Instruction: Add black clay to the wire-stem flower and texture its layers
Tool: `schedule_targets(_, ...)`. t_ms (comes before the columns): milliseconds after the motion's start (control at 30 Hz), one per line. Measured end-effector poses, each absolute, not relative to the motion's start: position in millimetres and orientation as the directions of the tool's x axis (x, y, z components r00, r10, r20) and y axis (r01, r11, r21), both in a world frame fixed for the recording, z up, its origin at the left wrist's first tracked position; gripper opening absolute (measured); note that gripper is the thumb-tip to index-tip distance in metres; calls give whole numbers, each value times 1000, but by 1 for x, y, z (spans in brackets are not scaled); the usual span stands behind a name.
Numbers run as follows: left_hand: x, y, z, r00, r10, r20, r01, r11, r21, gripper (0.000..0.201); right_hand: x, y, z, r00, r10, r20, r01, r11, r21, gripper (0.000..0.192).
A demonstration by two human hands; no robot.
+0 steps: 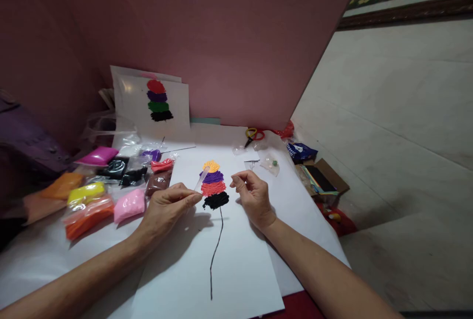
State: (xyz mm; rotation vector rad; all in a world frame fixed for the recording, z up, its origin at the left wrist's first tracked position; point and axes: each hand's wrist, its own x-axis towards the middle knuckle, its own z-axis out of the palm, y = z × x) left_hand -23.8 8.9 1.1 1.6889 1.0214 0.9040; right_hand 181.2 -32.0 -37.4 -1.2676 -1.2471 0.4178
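My left hand (168, 208) pinches a thin clear plastic stick (201, 179) whose tip points up beside a clay picture (214, 186) on a white sheet (221, 260). That picture stacks yellow, purple, red and black clay bands over a long black line. My right hand (253, 195) hovers just right of the picture, its thumb and fingertips pressed together; whether a bit of clay is between them I cannot tell.
Several bags of coloured clay (111, 186) lie left of the sheet. A second clay picture (158, 99) leans on the pink wall. Scissors (253, 135), small plastic bags (271, 163) and an open cardboard box (321, 178) sit at the right, beyond the table edge.
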Motion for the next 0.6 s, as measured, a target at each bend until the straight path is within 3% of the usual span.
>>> schedule_targets(233,-26,7,1,399,914,79,212,-176,961,27,181,-32,-39,366,839,404,332,288,-898,17)
schedule_targets(367,-28,10,-4,386,922,-2,147,-59,987,23,182,-31,-41,358,842,404,330,291,-898,18)
schedule_targets(600,-28,11,-13,388,917,-93,117,51,992,35,182,-30,-42,356,844,401,337,284,-897,19)
